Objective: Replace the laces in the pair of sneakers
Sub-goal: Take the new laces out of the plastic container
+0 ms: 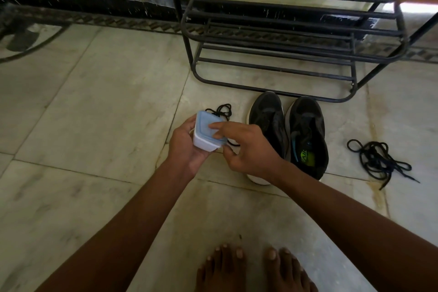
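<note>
While both arms reached forward over the pale stone floor [94, 106], the left hand [187, 144] cradled a small white container [205, 142] from below and behind, its fingers curled round the far side. A pale blue lid [208, 127] sat on the container, tilted toward the camera. The right hand [244, 147] met it from the right: the index finger lay stretched across the lid while the thumb and other fingers curled at the container's near right corner, pinching its edge.

Two black sneakers [289, 135] stood side by side on the floor just beyond the right hand, touching each other along their inner sides. Their long axes ran away from the person, toes pointing at the black metal shoe rack [296, 38] and heels nearest the bare feet [251, 268]. The right wrist covered the heel of the left sneaker. The right sneaker showed an open collar with a green mark on the insole; its eyelets looked unlaced, though the dark upper made that hard to judge.

One black lace [221, 110] lay loosely coiled on the floor just behind the container, partly hidden by it. A second black lace [379, 161] lay in a loose tangle to the right of the sneakers, well apart from them.
</note>
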A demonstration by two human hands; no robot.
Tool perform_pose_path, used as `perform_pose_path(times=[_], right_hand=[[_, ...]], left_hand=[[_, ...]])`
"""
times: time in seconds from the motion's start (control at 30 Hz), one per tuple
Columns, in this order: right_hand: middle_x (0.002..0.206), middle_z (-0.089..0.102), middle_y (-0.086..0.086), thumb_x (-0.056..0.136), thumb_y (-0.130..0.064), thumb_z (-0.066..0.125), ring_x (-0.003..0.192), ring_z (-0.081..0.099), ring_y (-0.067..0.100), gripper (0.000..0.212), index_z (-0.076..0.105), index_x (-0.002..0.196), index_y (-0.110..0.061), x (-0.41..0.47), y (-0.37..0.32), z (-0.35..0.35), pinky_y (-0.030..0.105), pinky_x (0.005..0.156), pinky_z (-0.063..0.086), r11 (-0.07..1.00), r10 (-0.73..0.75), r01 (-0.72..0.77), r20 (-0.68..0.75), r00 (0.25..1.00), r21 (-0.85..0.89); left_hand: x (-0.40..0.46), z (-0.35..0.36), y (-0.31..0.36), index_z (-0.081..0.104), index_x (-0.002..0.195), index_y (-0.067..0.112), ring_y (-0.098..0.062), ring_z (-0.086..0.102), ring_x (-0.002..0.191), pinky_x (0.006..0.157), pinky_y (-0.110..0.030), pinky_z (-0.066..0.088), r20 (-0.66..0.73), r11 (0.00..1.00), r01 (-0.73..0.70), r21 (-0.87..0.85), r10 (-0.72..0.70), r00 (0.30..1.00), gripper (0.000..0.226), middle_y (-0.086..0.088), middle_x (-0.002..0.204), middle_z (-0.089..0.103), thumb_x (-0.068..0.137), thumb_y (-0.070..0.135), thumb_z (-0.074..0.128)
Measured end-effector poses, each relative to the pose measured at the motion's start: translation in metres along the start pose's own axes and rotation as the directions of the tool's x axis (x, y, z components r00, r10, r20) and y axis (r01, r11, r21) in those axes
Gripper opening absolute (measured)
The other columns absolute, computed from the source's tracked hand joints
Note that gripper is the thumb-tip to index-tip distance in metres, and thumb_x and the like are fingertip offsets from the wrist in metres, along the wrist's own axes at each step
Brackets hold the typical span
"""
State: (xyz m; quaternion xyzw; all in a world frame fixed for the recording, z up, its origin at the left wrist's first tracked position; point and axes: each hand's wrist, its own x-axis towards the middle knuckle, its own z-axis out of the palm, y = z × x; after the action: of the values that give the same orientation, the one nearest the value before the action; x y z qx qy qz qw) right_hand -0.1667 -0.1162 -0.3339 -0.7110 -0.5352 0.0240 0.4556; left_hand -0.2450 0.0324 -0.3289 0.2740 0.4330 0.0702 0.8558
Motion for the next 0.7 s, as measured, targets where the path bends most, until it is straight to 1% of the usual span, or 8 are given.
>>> perform_pose_path(times=[0.17,0.23,0.3,0.37,0.47,0.53,0.6,0.7], right_hand=[[0.129,0.066,0.015,0.072,0.011,0.064,0.123,0.062,0.030,0.037,0.073,0.107,0.000,-0.008,0.007,0.005,0.044,0.094,0.056,0.998,-0.056,0.056,0.025,0.998,0.000],[0.131,0.064,0.016,0.072,0.011,0.060,0.125,0.061,0.030,0.042,0.073,0.110,0.000,-0.012,0.010,0.006,0.045,0.098,0.054,0.997,-0.073,0.073,0.035,0.997,0.005],[0.126,0.067,0.015,0.072,0.010,0.061,0.120,0.064,0.028,0.041,0.073,0.110,0.001,-0.011,0.010,0.006,0.043,0.098,0.054,0.996,-0.044,0.045,-0.012,0.999,0.072],[0.111,0.070,0.013,0.078,0.006,0.066,0.106,0.068,0.023,0.030,0.072,0.107,0.003,-0.008,0.006,0.005,0.036,0.091,0.056,0.993,0.050,-0.036,-0.126,0.991,0.109],[0.102,0.059,0.004,0.096,-0.016,0.066,0.090,0.058,0.013,0.017,0.065,0.109,-0.005,0.002,0.001,0.004,0.020,0.079,0.046,0.956,0.267,-0.292,-0.325,0.907,-0.031],[0.102,0.053,-0.001,0.103,-0.034,0.056,0.088,0.053,0.008,0.021,0.061,0.111,-0.014,0.008,0.004,0.003,0.017,0.076,0.042,0.890,0.406,-0.453,-0.364,0.838,-0.049],[0.087,0.057,-0.004,0.107,-0.041,0.046,0.076,0.056,0.004,0.027,0.059,0.092,-0.023,0.016,0.006,-0.002,0.020,0.066,0.043,0.858,0.486,-0.514,-0.322,0.812,-0.002],[0.060,0.056,-0.007,0.109,-0.040,0.039,0.057,0.059,0.002,0.045,0.050,0.067,-0.029,0.022,0.002,-0.005,0.017,0.052,0.042,0.831,0.554,-0.543,-0.276,0.786,0.122]], left_hand=[[-0.001,-0.001,0.002,0.062,0.132,-0.003,-0.031,0.069,0.095,0.081,-0.044,0.060,0.065,0.999,-0.040,0.023,0.038,0.997,0.048,-0.022,0.121,0.066,0.098,0.030,0.052],[0.000,0.001,0.002,0.068,0.118,0.001,-0.027,0.073,0.085,0.073,-0.040,0.062,0.061,0.988,-0.101,0.117,0.095,0.994,0.042,-0.018,0.108,0.071,0.103,0.034,0.047],[0.003,0.001,-0.001,0.067,0.114,0.004,-0.027,0.072,0.089,0.077,-0.041,0.061,0.065,0.935,-0.214,0.284,0.204,0.977,0.035,-0.020,0.108,0.070,0.096,0.033,0.059],[0.006,-0.001,-0.003,0.067,0.119,0.002,-0.037,0.068,0.100,0.088,-0.048,0.056,0.097,0.842,-0.335,0.422,0.325,0.941,0.036,-0.026,0.114,0.069,0.089,0.023,0.065],[0.003,0.001,-0.010,0.068,0.123,0.011,-0.040,0.067,0.111,0.094,-0.055,0.056,0.234,0.706,-0.470,0.529,0.411,0.881,0.028,-0.020,0.118,0.071,0.098,0.019,0.059],[-0.004,0.008,-0.014,0.064,0.130,0.018,-0.029,0.066,0.114,0.096,-0.048,0.057,0.318,0.570,-0.545,0.615,0.453,0.833,0.030,-0.008,0.123,0.070,0.101,0.019,0.060],[-0.007,0.013,-0.020,0.059,0.138,0.018,-0.021,0.062,0.120,0.098,-0.037,0.055,0.374,0.468,-0.601,0.648,0.493,0.786,0.038,-0.004,0.131,0.065,0.101,0.012,0.059],[-0.015,0.022,-0.032,0.058,0.137,0.016,-0.014,0.063,0.109,0.084,-0.022,0.055,0.292,0.500,-0.608,0.617,0.571,0.767,0.032,-0.004,0.124,0.065,0.105,0.016,0.052]])
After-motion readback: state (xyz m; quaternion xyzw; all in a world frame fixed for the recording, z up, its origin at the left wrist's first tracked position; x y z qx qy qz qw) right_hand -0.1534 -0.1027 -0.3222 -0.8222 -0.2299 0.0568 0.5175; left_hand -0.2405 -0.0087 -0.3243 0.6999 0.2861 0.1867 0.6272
